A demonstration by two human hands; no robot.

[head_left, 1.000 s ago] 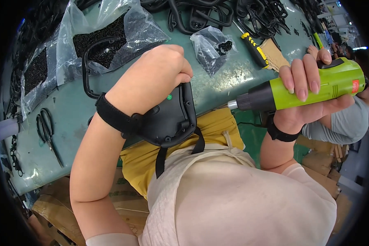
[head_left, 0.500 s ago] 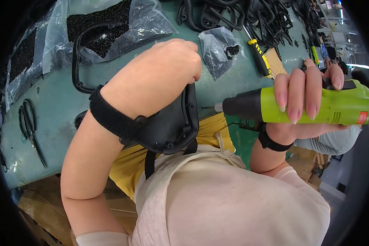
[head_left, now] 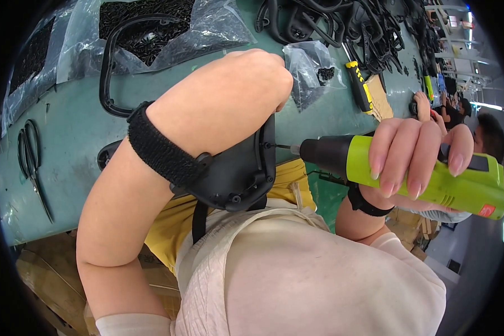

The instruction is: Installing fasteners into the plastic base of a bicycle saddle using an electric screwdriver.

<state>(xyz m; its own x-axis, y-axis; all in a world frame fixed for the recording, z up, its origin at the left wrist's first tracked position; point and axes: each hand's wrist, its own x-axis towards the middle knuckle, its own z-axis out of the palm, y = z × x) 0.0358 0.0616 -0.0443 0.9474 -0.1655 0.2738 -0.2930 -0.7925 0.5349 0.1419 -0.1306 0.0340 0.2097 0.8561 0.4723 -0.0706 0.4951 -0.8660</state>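
Head view: left hand (head_left: 229, 106) curled into fist over top edge of black plastic part (head_left: 235, 173), fingers clamped on it, pressing it against near edge of green surface (head_left: 73, 140). Right hand (head_left: 414, 154) wraps green power screwdriver (head_left: 409, 171), fingers pressed together round body; bit touches part's right edge. Part looks stiff, light, smooth; best held by rim. Scissors (head_left: 31, 162) far left; yellow-handled screwdriver (head_left: 359, 87) beyond.

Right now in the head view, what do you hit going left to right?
scissors → left hand → black part → bit → drill in right hand
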